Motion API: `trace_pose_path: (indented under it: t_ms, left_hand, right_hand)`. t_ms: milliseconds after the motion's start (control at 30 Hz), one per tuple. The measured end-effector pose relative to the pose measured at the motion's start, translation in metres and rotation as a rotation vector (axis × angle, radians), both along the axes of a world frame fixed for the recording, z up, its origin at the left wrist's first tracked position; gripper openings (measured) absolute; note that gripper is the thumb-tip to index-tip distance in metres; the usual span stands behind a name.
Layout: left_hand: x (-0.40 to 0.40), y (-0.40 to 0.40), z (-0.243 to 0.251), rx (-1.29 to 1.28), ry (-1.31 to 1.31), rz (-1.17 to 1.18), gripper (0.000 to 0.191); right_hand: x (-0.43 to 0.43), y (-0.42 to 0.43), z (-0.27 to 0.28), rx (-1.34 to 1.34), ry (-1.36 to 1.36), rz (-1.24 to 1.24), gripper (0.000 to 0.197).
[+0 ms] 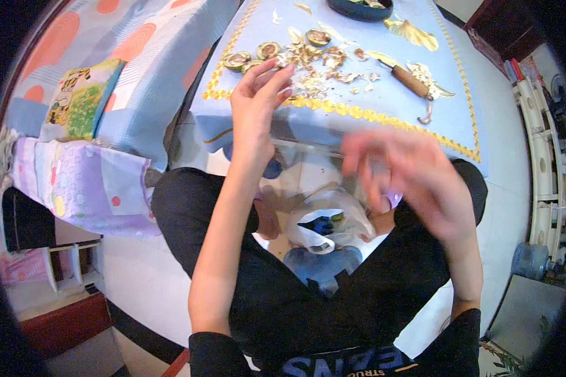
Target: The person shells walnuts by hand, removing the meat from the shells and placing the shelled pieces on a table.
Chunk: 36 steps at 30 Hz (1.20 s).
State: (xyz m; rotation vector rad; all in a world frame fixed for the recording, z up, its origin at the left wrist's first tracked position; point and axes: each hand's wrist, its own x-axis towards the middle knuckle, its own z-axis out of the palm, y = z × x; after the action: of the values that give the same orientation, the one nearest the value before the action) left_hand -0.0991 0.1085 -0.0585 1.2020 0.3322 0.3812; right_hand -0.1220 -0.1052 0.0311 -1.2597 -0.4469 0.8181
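My left hand (pixel 259 92) is raised over the front edge of the cloth-covered table (pixel 434 94). Its thumb and index finger close on a small pale piece of nut (pixel 283 59). Just beyond the fingertips lie halved green-husked nuts, probably walnuts (pixel 236 60), and a heap of brown and pale shell scraps (pixel 311 56). Motion blurs my right hand (pixel 391 169), which hovers above my right knee with bent fingers; whether it holds anything cannot be made out. A plastic bag (pixel 325 231), its mouth spread, sits between my legs with dark contents.
A wooden-handled tool (pixel 409 81) lies on the table's right side beside pale scraps (pixel 422 75). At the far edge stands a dark bowl (pixel 361 10) near a yellow peel (pixel 412 34). Left are a patterned covered seat (pixel 137 94) and a cushion (pixel 78 103); right, a white shelf (pixel 537 141).
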Motion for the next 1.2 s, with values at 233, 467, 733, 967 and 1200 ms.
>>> trace_pose_path:
  t_ms: [233, 467, 733, 967, 1200]
  left_hand:
    - [-0.002, 0.002, 0.0, -0.106, 0.009, -0.192, 0.054]
    - [-0.003, 0.002, -0.001, 0.074, 0.127, -0.276, 0.041]
    - [-0.002, -0.022, -0.018, 0.509, -0.011, -0.372, 0.022]
    - [0.001, -0.035, -0.02, 0.581, -0.046, -0.365, 0.021]
    - [0.006, -0.034, -0.027, 0.513, -0.044, -0.323, 0.027]
  right_hand:
    - [0.103, -0.019, -0.056, -0.439, -0.633, -0.246, 0.023]
    - [0.126, -0.017, -0.078, -0.357, -0.695, -0.375, 0.018]
    - [0.097, -0.018, -0.104, -0.302, -0.729, -0.302, 0.015]
    - [0.085, 0.001, -0.096, -0.335, -0.844, -0.238, 0.019]
    - [0.089, 0.012, -0.102, -0.303, -0.947, -0.244, 0.019]
